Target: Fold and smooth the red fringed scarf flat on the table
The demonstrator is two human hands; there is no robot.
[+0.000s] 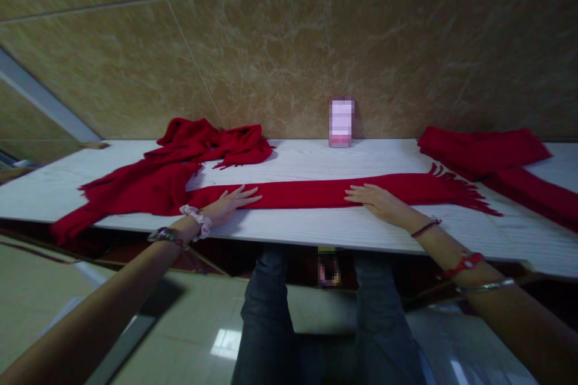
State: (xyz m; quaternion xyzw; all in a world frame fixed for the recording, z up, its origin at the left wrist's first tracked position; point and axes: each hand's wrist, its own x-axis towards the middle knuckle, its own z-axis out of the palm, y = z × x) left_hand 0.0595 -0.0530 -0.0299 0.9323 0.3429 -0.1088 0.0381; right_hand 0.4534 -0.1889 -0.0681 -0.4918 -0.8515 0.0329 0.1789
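Note:
A red scarf (303, 194) lies stretched lengthwise along the white table, its fringed end spread to the right. My left hand (232, 200) rests flat on its left part, fingers spread. Further right, my right hand (377, 200) presses flat on the same scarf with the fingers stretched out. Neither hand grips the cloth. Left of my left hand, crumpled red fabric (139, 189) meets the scarf's left end; whether it is the same piece I cannot tell.
Another rumpled red scarf (239, 143) lies at the back left. A folded red scarf (485, 153) sits at the right, partly hanging toward the table's right side. A blurred phone-like object (341, 123) leans against the tiled wall (289, 60). The white tabletop (289, 225) ends close before my legs.

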